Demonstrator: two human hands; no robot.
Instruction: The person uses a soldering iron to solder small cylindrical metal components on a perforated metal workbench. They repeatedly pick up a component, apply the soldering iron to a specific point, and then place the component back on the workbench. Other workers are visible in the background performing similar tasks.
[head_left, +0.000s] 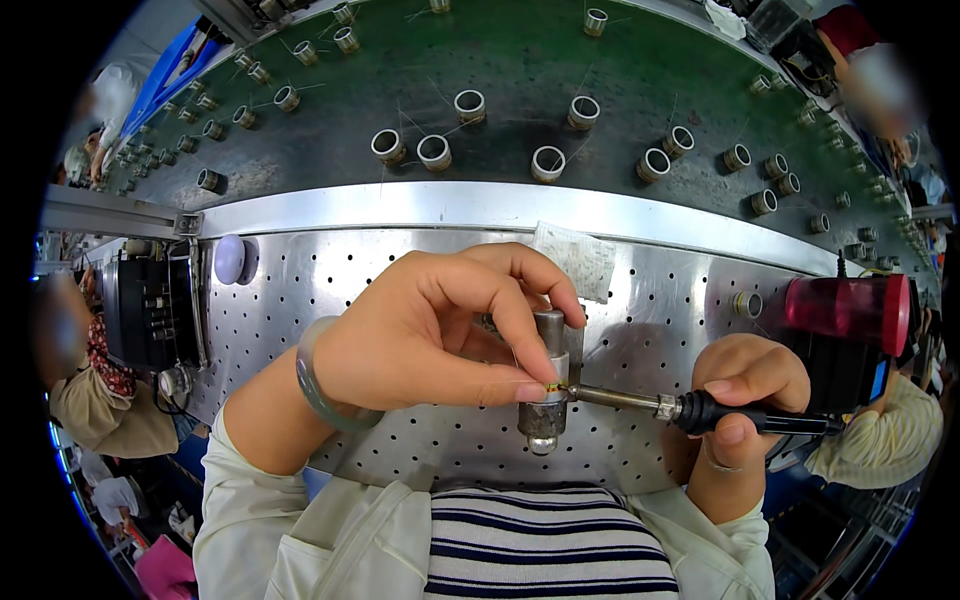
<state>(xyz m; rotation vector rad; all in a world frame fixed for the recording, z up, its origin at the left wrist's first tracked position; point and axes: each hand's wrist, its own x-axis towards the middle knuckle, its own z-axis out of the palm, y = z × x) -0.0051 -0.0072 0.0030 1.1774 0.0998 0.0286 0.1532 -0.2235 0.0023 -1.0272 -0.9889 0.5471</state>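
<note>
My left hand [430,325] reaches over an upright metal post fixture [541,420] near the middle of the bench. Its thumb and index finger pinch a small colour-banded part [553,386] against the fixture's side; the part looks like a resistor, but fingers cover most of it. My right hand [752,378] is closed around the black handle of a soldering iron [690,411]. The iron lies nearly level, pointing left, and its tip meets the fixture right beside the pinched part. The fixture's upper portion is partly hidden behind my left fingers.
Perforated metal plate [400,440] forms the bench top. A lone metal ring [747,304] and a pink translucent container [850,308] stand right; a purple oval object [230,259] lies left. Paper [580,262] lies behind the fixture. Beyond the rail, a green conveyor [330,170] carries several wired rings. People sit at both sides.
</note>
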